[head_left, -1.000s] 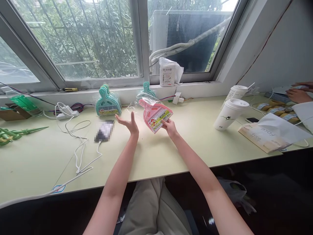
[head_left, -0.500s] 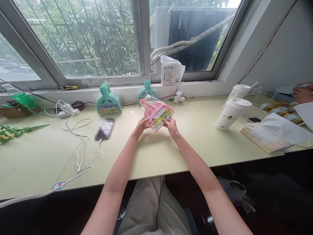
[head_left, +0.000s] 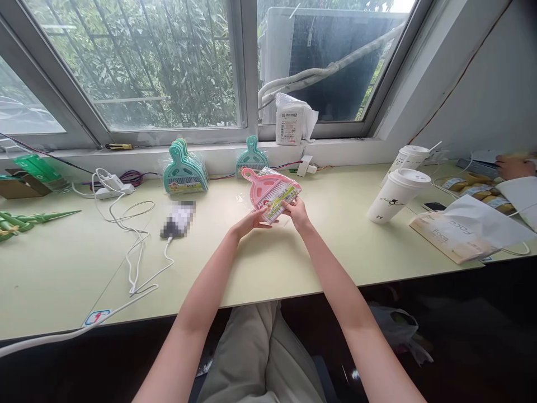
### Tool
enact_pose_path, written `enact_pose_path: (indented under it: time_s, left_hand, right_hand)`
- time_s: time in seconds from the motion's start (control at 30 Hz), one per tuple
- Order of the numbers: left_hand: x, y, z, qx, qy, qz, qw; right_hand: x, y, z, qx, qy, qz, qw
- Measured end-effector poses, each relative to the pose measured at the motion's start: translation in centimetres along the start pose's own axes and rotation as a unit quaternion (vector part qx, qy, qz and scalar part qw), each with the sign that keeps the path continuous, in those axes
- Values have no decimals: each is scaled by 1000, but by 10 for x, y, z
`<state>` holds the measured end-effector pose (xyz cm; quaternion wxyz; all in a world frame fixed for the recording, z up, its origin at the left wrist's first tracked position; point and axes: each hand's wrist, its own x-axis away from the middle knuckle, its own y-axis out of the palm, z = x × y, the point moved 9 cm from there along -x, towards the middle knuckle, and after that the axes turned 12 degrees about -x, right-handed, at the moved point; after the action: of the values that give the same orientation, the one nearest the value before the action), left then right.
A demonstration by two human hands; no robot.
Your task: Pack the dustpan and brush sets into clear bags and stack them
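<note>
Above the table, between both hands, a pink mini dustpan and brush set (head_left: pixel 268 186) in clear plastic wrap is tilted, its handle toward the upper left. White bristles and a yellow-green label run along its lower edge. My left hand (head_left: pixel 250 222) grips the lower left part, fingers partly under it. My right hand (head_left: pixel 297 212) pinches the lower right corner by the label. Several green dustpan sets (head_left: pixel 183 169) stand in a row against the wall at left. Another green dustpan set (head_left: pixel 251 152) stands behind the pink one.
Left of my arms lie a phone (head_left: pixel 178 219) and its white charging cable (head_left: pixel 140 240), near a power strip (head_left: pixel 114 187). White cups (head_left: pixel 398 193), a tissue pack (head_left: pixel 455 229) and another person's hand (head_left: pixel 516 167) are at right. A wrapped box (head_left: pixel 290 124) sits on the sill.
The dustpan set has turned slightly and its plastic wrap lies differently at the left. My left hand has shifted right and lower on it. The camera view has moved slightly.
</note>
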<state>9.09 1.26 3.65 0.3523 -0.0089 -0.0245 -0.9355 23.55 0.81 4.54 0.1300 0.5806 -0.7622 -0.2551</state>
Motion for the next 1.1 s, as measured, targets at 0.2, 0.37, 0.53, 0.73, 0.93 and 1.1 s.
enact_pose_path:
  time_s: [0.2, 0.37, 0.53, 0.73, 0.93, 1.1]
  left_hand:
    - [-5, -5, 0, 58, 27, 88, 994]
    - [2, 28, 1, 48, -15, -74, 996]
    - [-1, 0, 10, 80, 63, 54, 993]
    - [-5, -2, 3, 55, 50, 45, 996]
    - [0, -20, 2, 55, 40, 88, 994]
    - [0, -20, -3, 42, 15, 67, 997]
  right_hand:
    - [2, 1, 1, 2, 3, 8, 1000]
    - [4, 0, -4, 8, -11, 15, 1000]
    - [2, -2, -2, 0, -9, 17, 1000]
    - [3, -1, 2, 1, 26, 10, 1000]
    - [2, -6, 11, 54, 94, -13, 994]
    - [3, -11, 15, 82, 89, 26, 992]
